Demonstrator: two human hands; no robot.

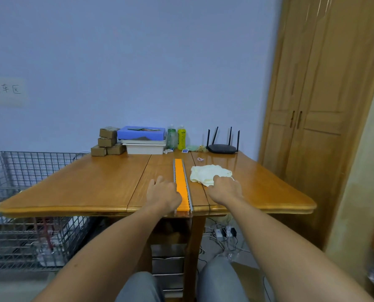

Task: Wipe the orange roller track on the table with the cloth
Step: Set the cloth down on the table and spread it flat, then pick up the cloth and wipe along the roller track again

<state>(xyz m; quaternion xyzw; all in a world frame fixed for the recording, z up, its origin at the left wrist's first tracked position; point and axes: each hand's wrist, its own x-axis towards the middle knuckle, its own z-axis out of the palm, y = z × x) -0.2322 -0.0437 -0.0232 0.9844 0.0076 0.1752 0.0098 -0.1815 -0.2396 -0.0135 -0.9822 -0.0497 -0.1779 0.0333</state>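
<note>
The orange roller track point(179, 173), with grey metal rails, lies lengthwise on the wooden table point(94, 184), running from the near edge toward the wall. My left hand point(163, 192) rests on the table against the track's left rail near its front end, fingers curled over the edge. A crumpled pale yellow cloth point(207, 174) lies just right of the track. My right hand point(224, 188) is on the cloth's near corner, fingers closed on the fabric.
At the table's back stand small cardboard boxes point(107, 141), a blue box on white trays point(143, 139), two bottles point(177, 137) and a black router point(222, 148). A wire cage point(29, 171) sits left of the table. Wooden doors point(312, 105) stand at right.
</note>
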